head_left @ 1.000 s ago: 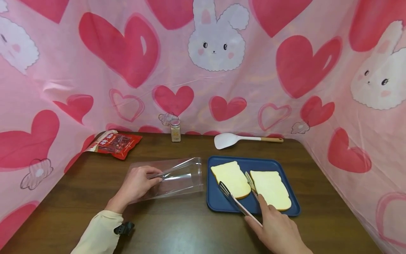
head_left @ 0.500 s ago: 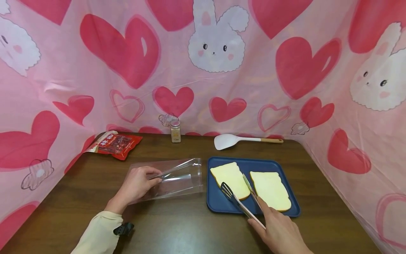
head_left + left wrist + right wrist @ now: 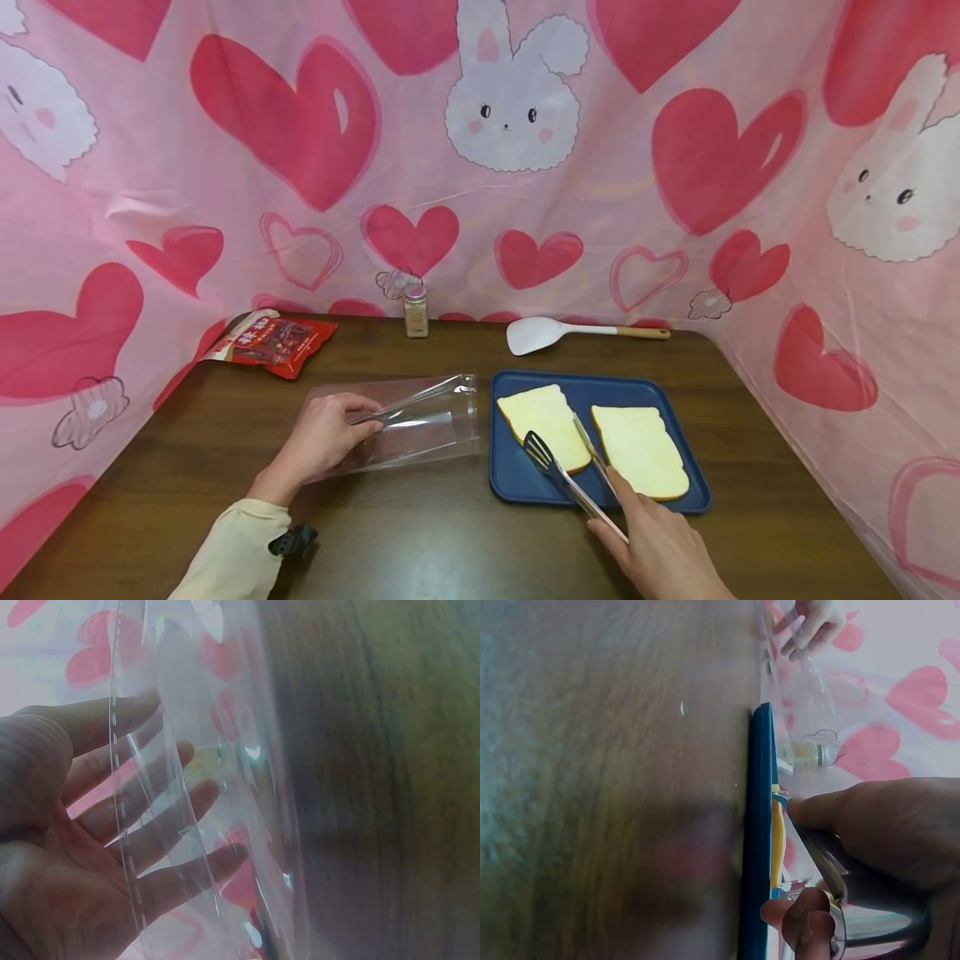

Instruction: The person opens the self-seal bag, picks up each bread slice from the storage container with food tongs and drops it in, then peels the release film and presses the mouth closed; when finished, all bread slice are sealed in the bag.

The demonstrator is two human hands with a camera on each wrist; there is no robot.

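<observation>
Right hand [image 3: 663,537] grips tongs [image 3: 573,487], their arms closer together than a second ago at the left bread slice [image 3: 538,412] on the blue tray [image 3: 517,483]; clasping it looks nearer. Left hand [image 3: 324,432] pinches a clear bag [image 3: 431,433].

the head camera looks forward and down across the bench [image 3: 397,542]; wrist cameras sit close by the left hand [image 3: 327,435] and right hand [image 3: 663,537], tipped sideways, both catching, far as i can tell, the hazy clear bag [image 3: 423,437].
</observation>
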